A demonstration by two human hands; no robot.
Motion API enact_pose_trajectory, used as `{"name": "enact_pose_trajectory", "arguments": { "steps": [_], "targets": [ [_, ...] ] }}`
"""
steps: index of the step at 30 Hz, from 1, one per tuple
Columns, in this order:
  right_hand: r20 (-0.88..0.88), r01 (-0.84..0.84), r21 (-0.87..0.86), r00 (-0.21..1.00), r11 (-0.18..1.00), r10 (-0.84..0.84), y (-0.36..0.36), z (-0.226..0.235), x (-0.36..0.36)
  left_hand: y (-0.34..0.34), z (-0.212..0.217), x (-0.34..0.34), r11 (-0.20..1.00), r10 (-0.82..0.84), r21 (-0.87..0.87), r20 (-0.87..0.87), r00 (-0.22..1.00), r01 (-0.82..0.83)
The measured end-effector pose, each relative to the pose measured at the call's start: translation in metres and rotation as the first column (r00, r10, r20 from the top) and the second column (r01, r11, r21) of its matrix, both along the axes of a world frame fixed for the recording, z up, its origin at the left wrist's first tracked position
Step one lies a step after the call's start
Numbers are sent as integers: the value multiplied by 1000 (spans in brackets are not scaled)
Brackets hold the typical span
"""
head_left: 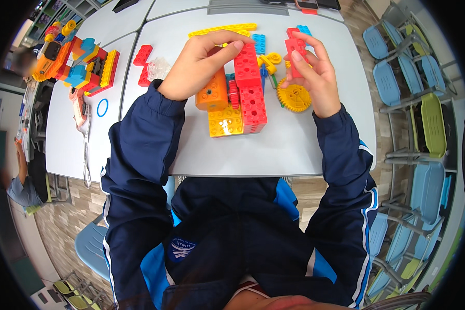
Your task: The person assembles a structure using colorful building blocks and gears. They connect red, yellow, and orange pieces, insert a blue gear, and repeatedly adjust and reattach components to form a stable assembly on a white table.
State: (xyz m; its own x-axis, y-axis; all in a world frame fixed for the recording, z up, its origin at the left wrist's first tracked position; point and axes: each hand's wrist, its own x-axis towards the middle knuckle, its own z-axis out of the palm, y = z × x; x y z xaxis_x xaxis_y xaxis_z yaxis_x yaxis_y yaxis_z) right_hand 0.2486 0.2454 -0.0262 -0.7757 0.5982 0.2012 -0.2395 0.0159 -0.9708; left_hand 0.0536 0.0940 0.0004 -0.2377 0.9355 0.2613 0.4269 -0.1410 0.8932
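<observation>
On the table in front of me stands a toy-brick model with a yellow base (226,123), an orange block (212,97) and a column of red bricks (253,106). Between the orange block and the column sits a small red gear (233,95). My left hand (196,67) curls over the model's far side, its thumb against the top red brick; its other fingertips are partly hidden. To the model's right, my right hand (320,77) pinches a red brick piece (295,50) between thumb and fingers, apart from the model.
A large yellow gear (295,97), blue brick (259,43) and yellow beam (225,29) lie beyond the model. Red bricks (143,55) and a clear piece (159,68) lie left. Another built model (85,64) and a blue ring (103,107) occupy the left table. Chairs (429,191) line the right.
</observation>
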Motion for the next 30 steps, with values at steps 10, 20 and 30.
{"name": "enact_pose_trajectory", "arguments": {
  "steps": [10, 20, 30],
  "targets": [
    [-92, 9, 76, 996, 997, -2, -9, -11, -6, -9, 12, 14, 986, 156, 118, -388, 908, -120],
    [-53, -12, 66, 998, 998, 15, -27, -24, -12, -22, 18, 22, 992, 111, 116, -518, 848, -59],
    [-33, -5, 101, 999, 995, 8, -37, -44, -16, -17, 35, 20, 997, 70, 19, -552, 831, -71]
  ]
}}
